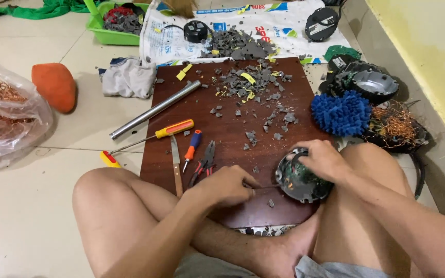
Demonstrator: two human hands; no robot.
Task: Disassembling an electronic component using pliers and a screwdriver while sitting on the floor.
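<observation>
Person sits on the tiled floor, knees spread, a dark red wooden board (233, 128) between the legs. Right hand (321, 158) clamps over the top of a round grey motor casing (301, 181), which rests tilted at the board's near right corner, against the right thigh. Left hand (227, 186) is clenched around a thin metal tool (266, 186) whose tip touches the casing's left rim — what kind of tool cannot be made out, as the fist covers the handle.

Edges: the board's near edge is cut off by the shins; its far edge meets a printed white sack (263, 23) heaped with grey plastic shards (243, 46). More shards and yellow scraps litter the board's far half. The middle strip is fairly open.

Left side of the board: a steel tube (153, 110) lying diagonally over the edge, a yellow-handled screwdriver (173, 128), a knife (175, 162), a small orange-and-blue screwdriver (191, 149), and pliers (204, 162) just beside the left hand.

Right side, crowded: a blue chenille mitt (342, 114), a tangle of copper wire (395, 123), dark motor parts (366, 82) along the yellow wall.

Left floor: a clear bag of copper wire (3, 118), partly out of frame, and an orange pad (55, 86). A green tray (110, 25) at the top — contents blurred.
</observation>
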